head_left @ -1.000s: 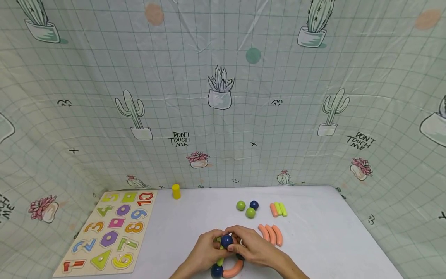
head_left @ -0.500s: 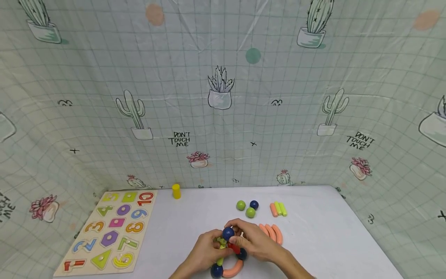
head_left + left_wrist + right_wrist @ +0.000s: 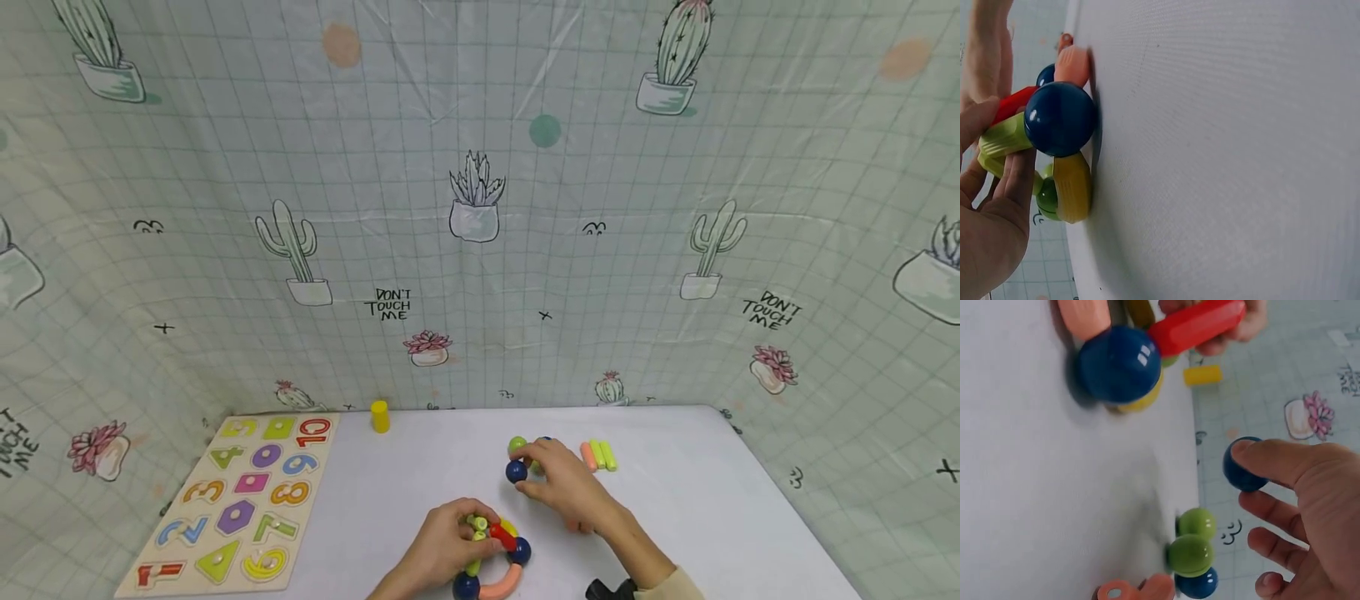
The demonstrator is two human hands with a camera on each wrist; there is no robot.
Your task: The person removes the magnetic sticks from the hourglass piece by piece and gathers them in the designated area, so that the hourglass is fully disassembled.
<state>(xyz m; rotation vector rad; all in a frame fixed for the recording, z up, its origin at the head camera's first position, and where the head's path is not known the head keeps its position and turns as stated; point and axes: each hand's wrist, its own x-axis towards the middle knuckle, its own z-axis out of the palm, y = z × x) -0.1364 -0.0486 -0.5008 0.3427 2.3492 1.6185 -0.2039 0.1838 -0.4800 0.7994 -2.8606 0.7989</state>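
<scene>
My left hand (image 3: 447, 542) pinches the light green magnetic rods (image 3: 1005, 136) at the top of a small structure of rods and balls. In its base are a blue ball (image 3: 1060, 119), another blue ball (image 3: 518, 552), a coral curved rod (image 3: 501, 586) and a yellow curved piece (image 3: 1074, 187). A red rod (image 3: 1197, 326) slants up from one blue ball. Apart from the structure, my right hand (image 3: 566, 483) holds a loose blue ball (image 3: 1244, 469) between thumb and fingers, above the table beside the loose balls. Fingers hide part of the structure's top.
Two green balls (image 3: 1191, 553) and a blue ball (image 3: 1199, 582) lie behind my right hand. Short coral and lime rods (image 3: 603, 456) lie to their right. At left is a number puzzle board (image 3: 251, 483); a yellow cylinder (image 3: 380, 417) stands at the back edge.
My right hand has lifted the blue ball off the structure's top and carried it away to the back right. The red rod now shows uncovered. My left hand stays on the structure.
</scene>
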